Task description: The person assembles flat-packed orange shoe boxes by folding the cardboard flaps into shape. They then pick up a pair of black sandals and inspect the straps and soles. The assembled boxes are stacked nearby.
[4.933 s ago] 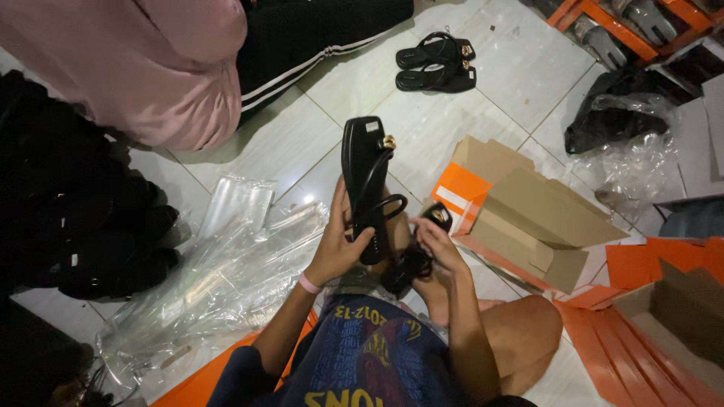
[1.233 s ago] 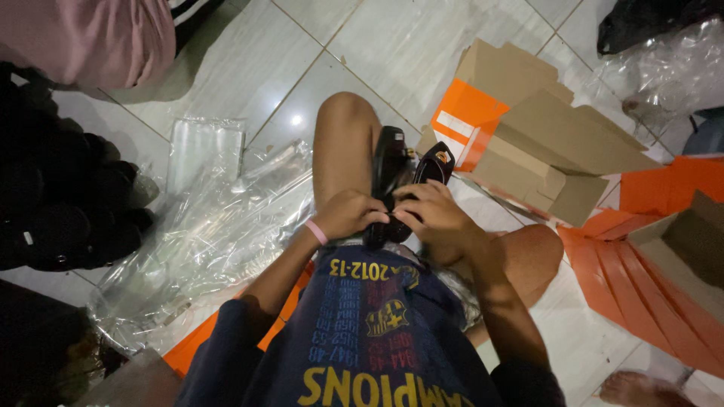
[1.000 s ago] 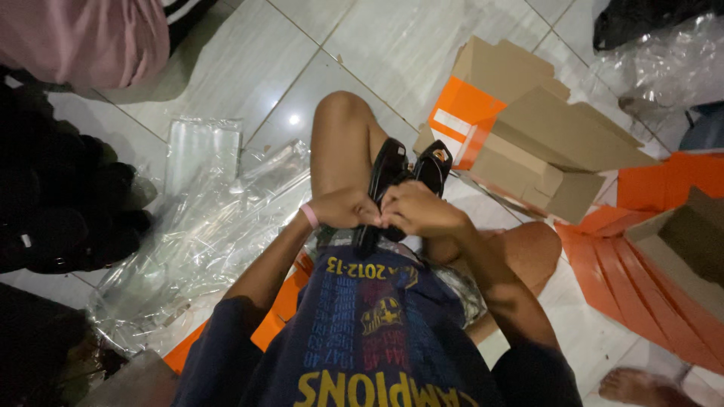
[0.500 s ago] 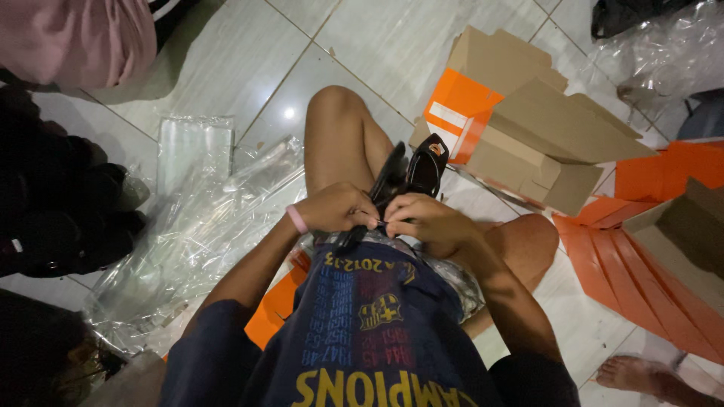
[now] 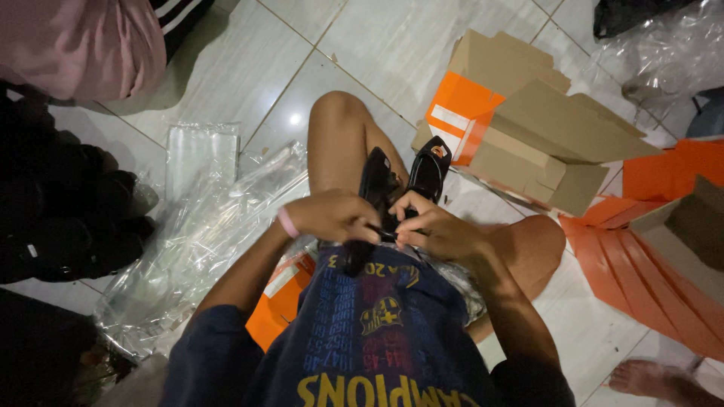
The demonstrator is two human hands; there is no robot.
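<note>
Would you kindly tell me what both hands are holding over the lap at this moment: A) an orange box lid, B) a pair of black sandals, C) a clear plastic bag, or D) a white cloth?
B: the left hand and right hand both grip the black sandals, while the clear plastic bags and the open cardboard box lie on the floor untouched.
</note>
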